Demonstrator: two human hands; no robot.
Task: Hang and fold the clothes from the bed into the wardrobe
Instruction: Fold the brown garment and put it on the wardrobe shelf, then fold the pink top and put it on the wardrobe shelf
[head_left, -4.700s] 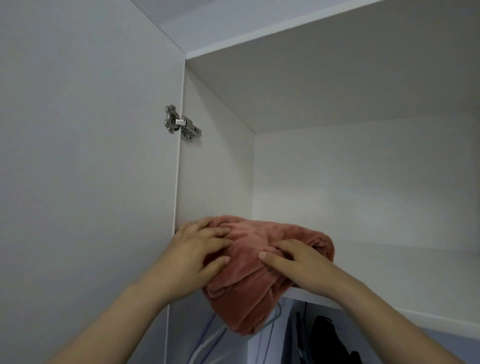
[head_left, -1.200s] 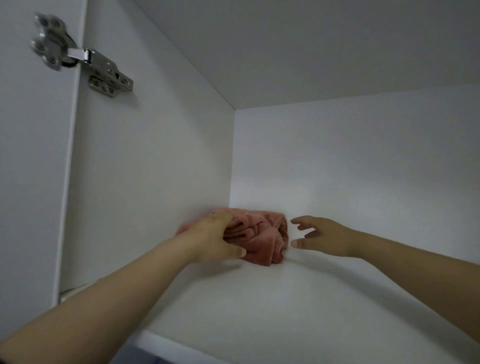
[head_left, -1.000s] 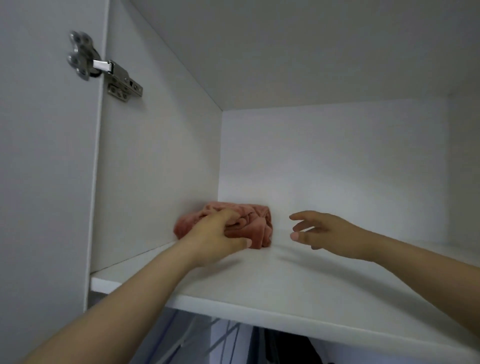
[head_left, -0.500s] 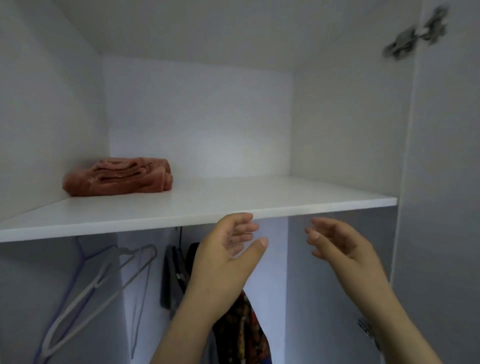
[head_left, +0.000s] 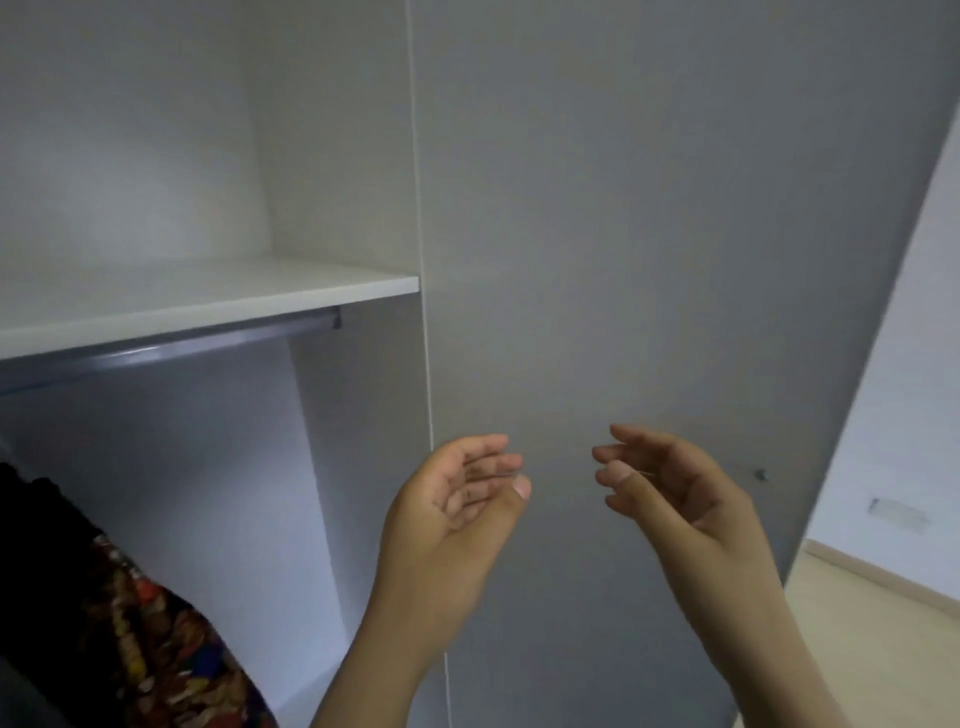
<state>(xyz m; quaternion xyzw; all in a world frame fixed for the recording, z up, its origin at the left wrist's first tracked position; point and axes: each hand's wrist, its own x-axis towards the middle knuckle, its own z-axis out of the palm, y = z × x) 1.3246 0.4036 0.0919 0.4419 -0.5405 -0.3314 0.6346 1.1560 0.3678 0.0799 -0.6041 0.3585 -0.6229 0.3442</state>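
Left hand (head_left: 457, 499): fingers (head_left: 488, 453) loosely curled, palm up and turned inward, thumb tip near the forefinger but pinching nothing. Right hand (head_left: 675, 493): fingers (head_left: 631, 440) slack, a little spread, palm facing the left one. The two hands are near each other but apart, and neither touches anything. I see no cloth in either.

Behind the hands is the inner face of the open door (head_left: 649, 208). On my left is the wardrobe (head_left: 332, 156) interior, with the shelf (head_left: 208, 296) edge-on and the rail (head_left: 156, 348) just beneath it.

Clothes in sight: a patterned garment (head_left: 156, 639) and a dark garment (head_left: 36, 525), low left in the hanging bay. Their tops are cut off by the frame, so I cannot tell how they hang. The bed is out of view. A strip of pale floor (head_left: 883, 623) shows past the door edge.

My reading is that this is a gap between items, with hands free and the view angled away from the bay. The next move calls for a turn toward the bed and a two-handed pick-up of the next piece. Then comes the choice of hanger for the rail or a fold for the shelf. How many pieces remain I cannot judge from here.
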